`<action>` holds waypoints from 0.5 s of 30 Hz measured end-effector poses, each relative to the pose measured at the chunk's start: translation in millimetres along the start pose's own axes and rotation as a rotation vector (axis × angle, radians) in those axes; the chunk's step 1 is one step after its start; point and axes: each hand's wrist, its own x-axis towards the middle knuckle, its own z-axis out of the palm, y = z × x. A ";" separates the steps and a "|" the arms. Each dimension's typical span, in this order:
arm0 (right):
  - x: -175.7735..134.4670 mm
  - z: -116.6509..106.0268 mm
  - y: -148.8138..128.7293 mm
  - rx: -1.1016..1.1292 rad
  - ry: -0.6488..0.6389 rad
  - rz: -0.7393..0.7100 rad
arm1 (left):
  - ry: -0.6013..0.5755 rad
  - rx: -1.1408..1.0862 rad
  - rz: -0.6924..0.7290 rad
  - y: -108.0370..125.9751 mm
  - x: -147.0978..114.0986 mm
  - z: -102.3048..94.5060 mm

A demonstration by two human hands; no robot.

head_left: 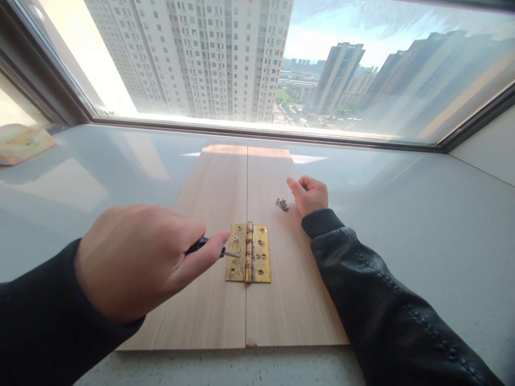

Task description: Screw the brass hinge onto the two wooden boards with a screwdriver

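My left hand [140, 257] is wrapped round the dark handle of a screwdriver [205, 245], its thumb lying along the handle. The metal shaft reaches right, and its tip meets the left leaf of a worn brass hinge [257, 257]. Screw heads show in the upper holes of that leaf. Dark holes show in the right leaf. The hinge lies flat across the seam between two light wooden boards [201, 316]. My right hand [311, 194] rests closed at the right board's edge, beside a small pile of screws [282, 205]; whatever its fingers hold, if anything, is hidden.
Both boards lie on a glossy white speckled counter [422, 230]. Behind it stands a large window [257, 126] with a dark frame and tall buildings outside. A yellowish packet [24, 143] sits at the far left. There is a small chip at the seam's near end.
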 end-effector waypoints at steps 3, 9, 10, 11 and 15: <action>0.1 0.0 -0.3 -0.002 -0.005 0.001 | -0.094 0.185 -0.079 6.2 1.3 -0.8; -0.9 -1.9 -4.7 -0.007 -0.039 0.002 | -0.137 0.300 -0.092 8.8 4.9 3.2; -1.2 -2.2 -5.6 -0.008 -0.043 0.003 | -0.134 0.302 -0.094 8.4 5.3 3.9; -1.5 -2.5 -6.3 -0.009 -0.046 0.003 | -0.132 0.305 -0.094 8.1 5.6 4.3; -1.7 -2.8 -7.3 -0.013 -0.052 0.003 | -0.120 0.293 -0.083 8.5 5.5 3.8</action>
